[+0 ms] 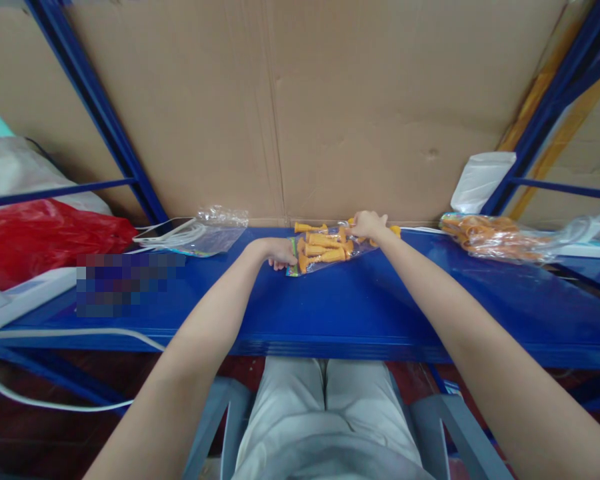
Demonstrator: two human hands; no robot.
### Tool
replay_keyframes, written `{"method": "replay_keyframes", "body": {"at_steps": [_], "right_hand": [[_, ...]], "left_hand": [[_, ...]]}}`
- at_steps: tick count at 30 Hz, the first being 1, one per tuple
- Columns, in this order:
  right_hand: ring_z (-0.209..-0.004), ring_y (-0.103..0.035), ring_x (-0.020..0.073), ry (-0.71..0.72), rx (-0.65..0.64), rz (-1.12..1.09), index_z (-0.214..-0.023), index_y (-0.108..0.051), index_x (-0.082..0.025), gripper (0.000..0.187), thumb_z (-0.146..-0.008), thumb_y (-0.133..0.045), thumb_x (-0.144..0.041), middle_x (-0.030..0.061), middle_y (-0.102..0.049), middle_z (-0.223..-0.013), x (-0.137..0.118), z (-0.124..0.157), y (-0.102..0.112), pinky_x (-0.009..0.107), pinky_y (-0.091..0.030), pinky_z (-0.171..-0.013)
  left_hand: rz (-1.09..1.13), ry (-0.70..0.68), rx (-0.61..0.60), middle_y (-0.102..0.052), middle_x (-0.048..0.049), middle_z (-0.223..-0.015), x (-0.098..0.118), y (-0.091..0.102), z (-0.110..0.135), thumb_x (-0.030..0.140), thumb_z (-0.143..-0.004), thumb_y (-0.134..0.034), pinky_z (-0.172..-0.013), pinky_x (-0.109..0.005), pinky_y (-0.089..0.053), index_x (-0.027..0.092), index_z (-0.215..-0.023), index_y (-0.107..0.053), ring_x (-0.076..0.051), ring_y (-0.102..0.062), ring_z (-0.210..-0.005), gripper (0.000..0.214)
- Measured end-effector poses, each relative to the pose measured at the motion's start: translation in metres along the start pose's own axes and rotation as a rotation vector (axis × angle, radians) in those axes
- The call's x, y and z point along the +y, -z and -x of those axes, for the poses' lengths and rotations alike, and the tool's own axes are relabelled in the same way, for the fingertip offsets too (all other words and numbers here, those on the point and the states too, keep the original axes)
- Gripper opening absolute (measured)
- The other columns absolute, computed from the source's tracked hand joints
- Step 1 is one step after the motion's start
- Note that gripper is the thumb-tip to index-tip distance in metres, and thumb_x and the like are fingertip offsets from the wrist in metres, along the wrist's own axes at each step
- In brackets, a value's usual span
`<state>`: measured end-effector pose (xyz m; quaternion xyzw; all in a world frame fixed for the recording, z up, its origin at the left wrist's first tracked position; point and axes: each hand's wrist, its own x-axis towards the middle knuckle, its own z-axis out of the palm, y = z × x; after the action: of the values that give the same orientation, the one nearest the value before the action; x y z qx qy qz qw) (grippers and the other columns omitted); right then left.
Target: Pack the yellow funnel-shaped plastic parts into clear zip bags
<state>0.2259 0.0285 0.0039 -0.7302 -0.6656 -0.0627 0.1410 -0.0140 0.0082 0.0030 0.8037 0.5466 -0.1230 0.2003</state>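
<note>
A clear plastic bag (325, 265) lies on the blue shelf with several orange plastic pieces (325, 247) in it, each slim in the middle and flared at an end. My left hand (281, 253) pinches the bag's left end, beside its green printed card strip (293, 257). At the right end of the bag, my right hand (369, 225) closes from above over an orange piece (395, 231). Its fingertips are mostly hidden, and whether that piece is inside the bag or just outside I cannot tell.
Left on the blue shelf (340, 320) lie a flat clear bag (220, 233), a phone (165, 229) with a white cable, and a red bag (45, 237). A bag of orange pieces (495, 237) lies to the right. Brown cardboard (330, 120) stands behind.
</note>
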Motion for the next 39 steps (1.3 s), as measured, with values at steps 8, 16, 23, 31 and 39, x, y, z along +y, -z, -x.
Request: {"method": "replay_keyframes", "body": {"at_steps": [8, 16, 23, 31, 39], "right_hand": [[-0.11, -0.06, 0.0287, 0.095, 0.058, 0.004, -0.097, -0.072, -0.019, 0.022, -0.081, -0.058, -0.02, 0.0139, -0.072, -0.104, -0.013, -0.01, -0.006, 0.049, -0.038, -0.097], [-0.116, -0.057, 0.0308, -0.195, 0.108, -0.142, -0.115, -0.064, -0.01, 0.034, -0.088, -0.051, -0.026, 0.0207, -0.065, -0.116, -0.004, -0.012, -0.008, 0.049, -0.037, -0.099], [-0.124, -0.047, 0.0357, 0.051, 0.247, -0.119, -0.127, -0.052, -0.01, 0.05, -0.084, -0.059, -0.033, 0.0218, -0.055, -0.13, -0.003, 0.0, -0.008, 0.057, -0.033, -0.101], [-0.121, -0.052, 0.0317, 0.487, 0.154, -0.403, -0.116, -0.062, -0.021, 0.043, -0.089, -0.05, -0.052, 0.0133, -0.061, -0.125, -0.015, 0.018, -0.001, 0.056, -0.038, -0.101], [-0.102, -0.063, 0.0264, 0.715, 0.182, -0.53, -0.11, -0.067, -0.017, 0.042, -0.087, -0.056, -0.05, 0.0123, -0.069, -0.11, -0.025, 0.043, -0.006, 0.04, -0.047, -0.09]], "left_hand": [[-0.009, 0.031, -0.012, -0.054, -0.0008, -0.049, 0.005, 0.0, 0.005, 0.018, -0.071, -0.053, -0.056, -0.022, -0.047, 0.017, -0.052, -0.052, -0.012, -0.053, -0.049, 0.02], [0.04, -0.017, -0.074, -0.054, 0.0006, -0.046, 0.007, 0.003, 0.012, 0.015, -0.071, -0.053, -0.05, -0.02, -0.041, 0.016, -0.049, -0.054, -0.011, -0.053, -0.046, 0.022], [0.368, -0.151, 0.169, -0.063, -0.0028, -0.053, 0.002, 0.002, 0.008, 0.017, -0.069, -0.053, -0.055, -0.021, -0.044, 0.015, -0.053, -0.06, -0.013, -0.061, -0.054, 0.018], [0.905, -0.224, 0.463, -0.067, -0.005, -0.056, 0.016, 0.001, 0.003, 0.02, -0.076, -0.057, -0.058, -0.021, -0.045, 0.015, -0.062, -0.064, -0.013, -0.064, -0.056, 0.017], [1.296, -0.331, 0.69, -0.07, -0.0061, -0.067, 0.038, 0.0, 0.004, 0.02, -0.079, -0.062, -0.062, -0.022, -0.047, 0.013, -0.069, -0.062, -0.014, -0.067, -0.063, 0.012]]}}
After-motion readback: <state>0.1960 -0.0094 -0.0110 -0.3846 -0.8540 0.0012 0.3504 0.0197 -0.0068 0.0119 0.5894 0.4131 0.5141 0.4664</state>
